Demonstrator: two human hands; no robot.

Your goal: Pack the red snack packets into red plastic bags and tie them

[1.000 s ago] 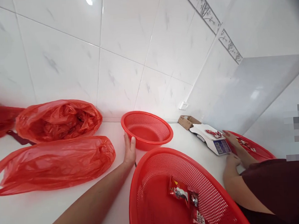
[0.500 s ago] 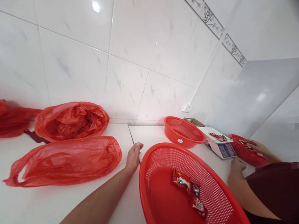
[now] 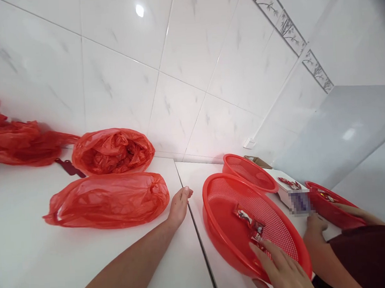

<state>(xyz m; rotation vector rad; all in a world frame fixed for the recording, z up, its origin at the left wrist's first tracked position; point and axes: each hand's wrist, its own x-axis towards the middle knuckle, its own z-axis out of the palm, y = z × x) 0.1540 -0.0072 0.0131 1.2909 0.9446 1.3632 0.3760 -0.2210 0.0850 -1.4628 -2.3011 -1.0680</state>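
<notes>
The big basket [image 3: 221, 222], packets [image 3: 244, 214] inside, sits just ahead of the right grip [image 3: 280, 271], which has just come in over the near rim; whether it's clasping, I can't tell. The left grip [image 3: 178, 208], open and empty beside a bag [image 3: 111, 203] on the bench [image 3: 121, 252], has let go of the small basket [image 3: 246, 171], now beyond both, so it's unoccupied

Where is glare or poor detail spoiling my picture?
All in the head view: a white glare spot on the tiled wall; blocky pixels covering the display of the scale; darkness in the upper right corner; print on the red packets too small to read.
</notes>
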